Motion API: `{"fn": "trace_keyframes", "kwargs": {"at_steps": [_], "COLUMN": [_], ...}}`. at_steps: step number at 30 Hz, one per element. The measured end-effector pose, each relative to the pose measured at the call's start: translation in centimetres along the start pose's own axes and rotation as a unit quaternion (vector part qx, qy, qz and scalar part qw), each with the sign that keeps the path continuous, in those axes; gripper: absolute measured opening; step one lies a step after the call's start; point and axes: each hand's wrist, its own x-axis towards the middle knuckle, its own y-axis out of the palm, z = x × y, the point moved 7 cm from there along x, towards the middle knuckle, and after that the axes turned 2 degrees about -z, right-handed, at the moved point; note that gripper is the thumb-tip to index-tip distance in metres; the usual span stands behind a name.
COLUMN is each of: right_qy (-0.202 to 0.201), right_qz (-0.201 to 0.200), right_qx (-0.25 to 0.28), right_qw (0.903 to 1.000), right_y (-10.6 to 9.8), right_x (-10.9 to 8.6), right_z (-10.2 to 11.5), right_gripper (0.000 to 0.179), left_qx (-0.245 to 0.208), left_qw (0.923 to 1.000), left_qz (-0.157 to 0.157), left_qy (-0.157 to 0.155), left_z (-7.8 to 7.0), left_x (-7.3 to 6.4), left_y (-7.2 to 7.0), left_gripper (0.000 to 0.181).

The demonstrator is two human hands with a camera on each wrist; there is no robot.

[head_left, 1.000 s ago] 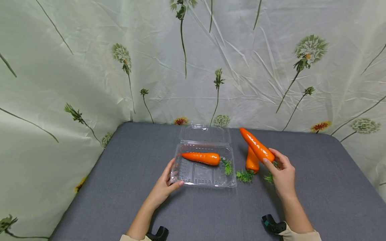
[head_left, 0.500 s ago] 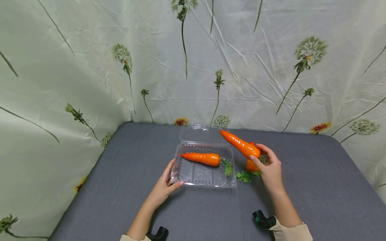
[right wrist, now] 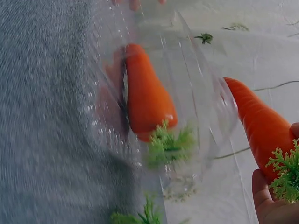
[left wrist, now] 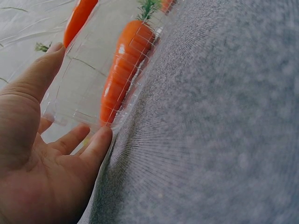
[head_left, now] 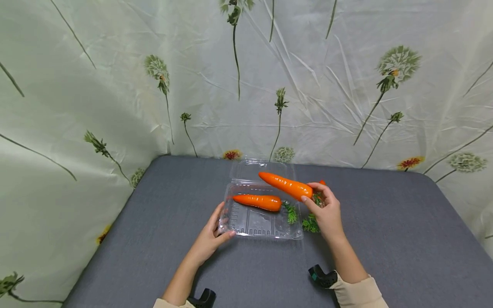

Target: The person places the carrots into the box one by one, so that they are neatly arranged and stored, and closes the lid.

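A clear plastic clamshell container lies on the table with its lid folded back. My left hand holds its near left corner, the thumb along the front and the fingers at the left side. Inside lies an orange toy carrot, its green top to the right. My right hand grips a second carrot by its thick end, raised over the container's back right, tip pointing left. Behind that hand another carrot is mostly hidden; its tip and some greenery show.
A grey cloth covers the table. Behind it and along the left hangs a pale curtain printed with dandelions. Black camera mounts sit at both wrists.
My right hand has carried its carrot leftward from the table's right side to above the container, and the carrot lies flatter. The left hand and container have stayed in place.
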Motion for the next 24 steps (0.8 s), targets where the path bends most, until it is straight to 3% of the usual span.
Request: {"fn": "trace_keyframes", "kwargs": {"at_steps": [12, 24], "right_qy": [-0.002, -0.009], "right_qz": [0.037, 0.089], "right_qx": [0.032, 0.016], "right_qw": [0.9988, 0.9959], "right_y": [2.7, 5.0], "right_x": [-0.1, -0.4], "right_z": [-0.6, -0.9], "right_gripper": [0.038, 0.041], "left_qx": [0.004, 0.004], "left_qw": [1.0, 1.0], "left_qz": [0.004, 0.003], "left_qy": [0.002, 0.001], "left_z": [-0.2, -0.3], "left_x": [-0.1, 0.0], "left_y": [0.1, 0.1], "left_gripper": [0.085, 0.086]}}
